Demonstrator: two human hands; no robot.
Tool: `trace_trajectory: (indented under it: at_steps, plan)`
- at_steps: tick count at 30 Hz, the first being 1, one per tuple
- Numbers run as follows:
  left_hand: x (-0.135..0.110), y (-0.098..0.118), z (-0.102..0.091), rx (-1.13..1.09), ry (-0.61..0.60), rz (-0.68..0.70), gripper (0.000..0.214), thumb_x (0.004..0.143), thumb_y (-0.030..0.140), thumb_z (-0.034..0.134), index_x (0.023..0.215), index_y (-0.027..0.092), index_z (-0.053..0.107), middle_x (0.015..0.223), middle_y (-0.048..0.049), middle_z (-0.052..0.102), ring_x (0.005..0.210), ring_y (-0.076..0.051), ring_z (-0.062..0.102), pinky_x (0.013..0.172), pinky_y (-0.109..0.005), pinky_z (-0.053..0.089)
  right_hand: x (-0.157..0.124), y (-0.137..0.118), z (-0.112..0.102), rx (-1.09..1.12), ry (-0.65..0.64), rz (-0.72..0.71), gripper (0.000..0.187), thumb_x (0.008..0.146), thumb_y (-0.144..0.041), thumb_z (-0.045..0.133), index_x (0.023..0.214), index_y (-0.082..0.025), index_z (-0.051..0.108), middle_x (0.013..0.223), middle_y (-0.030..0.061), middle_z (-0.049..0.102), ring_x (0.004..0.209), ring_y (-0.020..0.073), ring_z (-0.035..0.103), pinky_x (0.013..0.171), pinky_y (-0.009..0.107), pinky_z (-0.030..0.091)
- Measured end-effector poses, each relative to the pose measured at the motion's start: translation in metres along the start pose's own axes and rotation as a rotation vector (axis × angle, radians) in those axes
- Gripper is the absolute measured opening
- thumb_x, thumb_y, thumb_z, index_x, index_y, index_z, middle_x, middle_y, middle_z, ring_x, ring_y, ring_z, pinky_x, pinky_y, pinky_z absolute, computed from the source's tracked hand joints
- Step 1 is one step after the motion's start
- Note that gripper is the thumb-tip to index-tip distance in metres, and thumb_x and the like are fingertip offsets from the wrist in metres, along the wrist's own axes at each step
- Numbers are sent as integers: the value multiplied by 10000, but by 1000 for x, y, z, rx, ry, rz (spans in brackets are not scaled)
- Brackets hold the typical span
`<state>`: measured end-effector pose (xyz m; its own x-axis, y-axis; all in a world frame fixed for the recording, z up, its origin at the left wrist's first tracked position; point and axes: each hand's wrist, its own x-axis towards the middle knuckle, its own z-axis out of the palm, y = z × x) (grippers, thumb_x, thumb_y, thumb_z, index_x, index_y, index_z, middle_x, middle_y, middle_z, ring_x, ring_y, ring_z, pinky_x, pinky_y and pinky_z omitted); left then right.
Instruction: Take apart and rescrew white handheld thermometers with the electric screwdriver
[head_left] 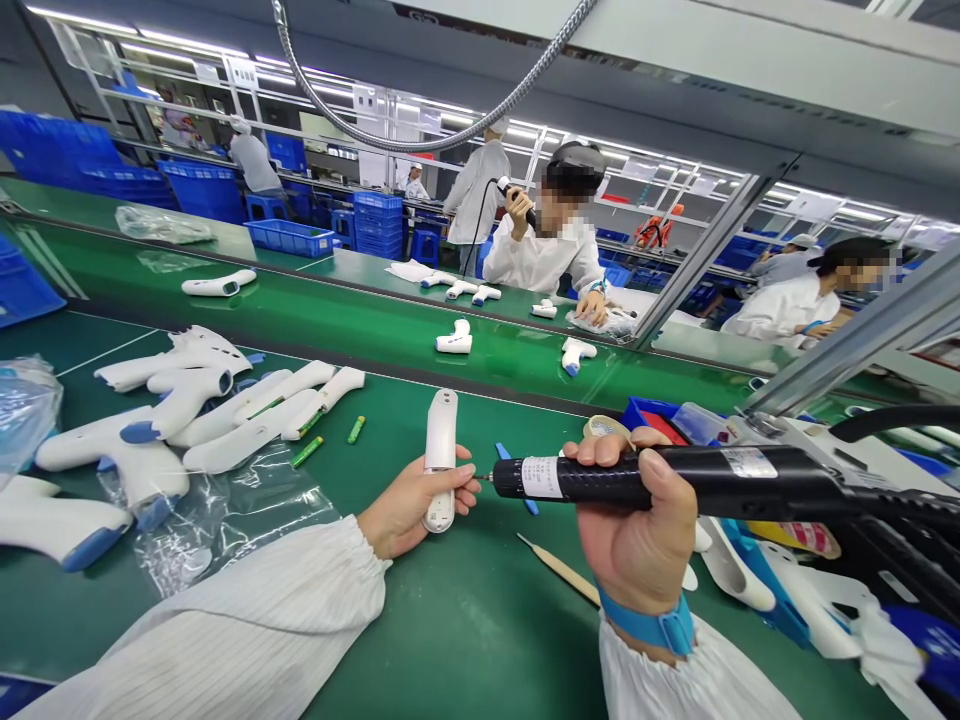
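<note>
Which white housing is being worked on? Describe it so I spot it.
On the near green bench, find the black electric screwdriver in the right hand. Its tip points at a white housing in the left hand. It alone is gripped; the other white shells lie loose.

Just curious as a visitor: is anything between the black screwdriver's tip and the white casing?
No separate object. The black screwdriver in the right hand points at the white casing upright in the left hand; only that hand's fingertips, curled round the casing, sit by the tip.
</note>
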<state>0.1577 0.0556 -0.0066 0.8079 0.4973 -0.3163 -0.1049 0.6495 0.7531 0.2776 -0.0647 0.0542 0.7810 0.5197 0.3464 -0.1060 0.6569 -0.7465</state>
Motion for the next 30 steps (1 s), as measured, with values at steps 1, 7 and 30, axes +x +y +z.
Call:
trace_trajectory:
  at_steps: [1, 7, 30]
  plan:
    - [0, 0, 0, 1, -2, -2, 300, 704, 188, 690, 940, 158, 508, 633, -15, 612, 532, -83, 562, 516, -178, 457, 0, 0, 0, -6, 4, 2, 153, 705, -301, 587, 805, -247, 485, 621, -60, 493, 621, 131, 505, 725, 359, 448]
    - [0, -1, -1, 9, -25, -24, 287, 721, 191, 675, 949, 153, 505, 620, -6, 602, 519, -78, 554, 514, -183, 455, 0, 2, -1, 15, 0, 17, 142, 713, -295, 584, 804, -245, 488, 621, -59, 498, 629, 125, 502, 716, 339, 446]
    - [12, -11, -8, -65, 174, 74, 205, 706, 160, 664, 838, 147, 508, 597, 3, 566, 495, -76, 510, 487, -190, 411, -26, 6, 9, -38, -237, 50, 142, 731, -243, 569, 839, -251, 477, 630, -44, 541, 606, 129, 498, 681, 345, 437]
